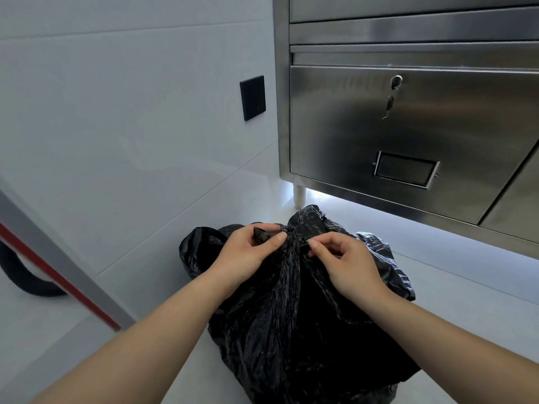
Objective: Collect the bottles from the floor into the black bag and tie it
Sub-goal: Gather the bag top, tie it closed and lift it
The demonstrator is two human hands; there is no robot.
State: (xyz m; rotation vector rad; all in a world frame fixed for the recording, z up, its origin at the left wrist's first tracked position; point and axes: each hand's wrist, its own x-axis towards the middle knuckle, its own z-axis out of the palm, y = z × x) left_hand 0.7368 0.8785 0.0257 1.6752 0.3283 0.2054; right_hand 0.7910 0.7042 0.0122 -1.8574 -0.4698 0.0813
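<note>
The black bag (291,330) is sitting on the floor (472,290), near its far edge in front of the steel cabinet (408,126). The left hand (248,252) is pinching a twisted end of the bag's gathered neck between thumb and fingers. The right hand (347,266) is pinching the neck from the opposite side.

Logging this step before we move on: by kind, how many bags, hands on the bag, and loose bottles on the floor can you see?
black bag: 1
hands pinching its gathered neck: 2 (left hand, right hand)
loose bottles in view on the floor: 0
Total: 3
</note>
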